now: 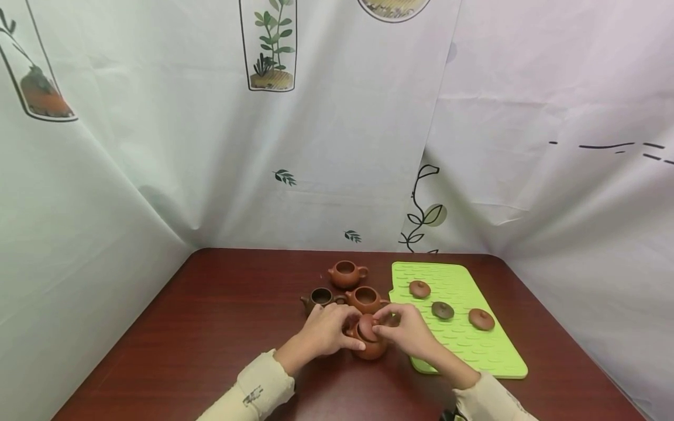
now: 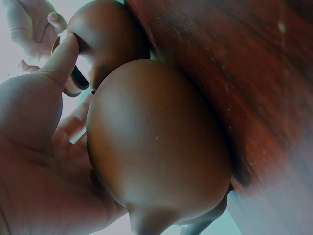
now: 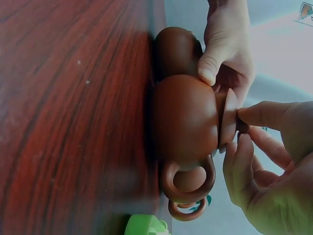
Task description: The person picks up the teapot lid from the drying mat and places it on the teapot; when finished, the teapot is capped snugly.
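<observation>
Partly curled right hand (image 1: 409, 333) round lid (image 1: 366, 328).

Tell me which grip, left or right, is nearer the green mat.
Right. The right grip, pinching a lid at the nearest teapot, overlaps the left edge of the green mat in the head view; the left grip is farther off, at that teapot's left side.

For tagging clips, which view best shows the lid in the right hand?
The right wrist view: the lid appears large, edge-on, its knob pinched by the right hand. The head view shows it small, partly hidden; the left wrist view shows a curved rim, possibly the lid's.
</observation>
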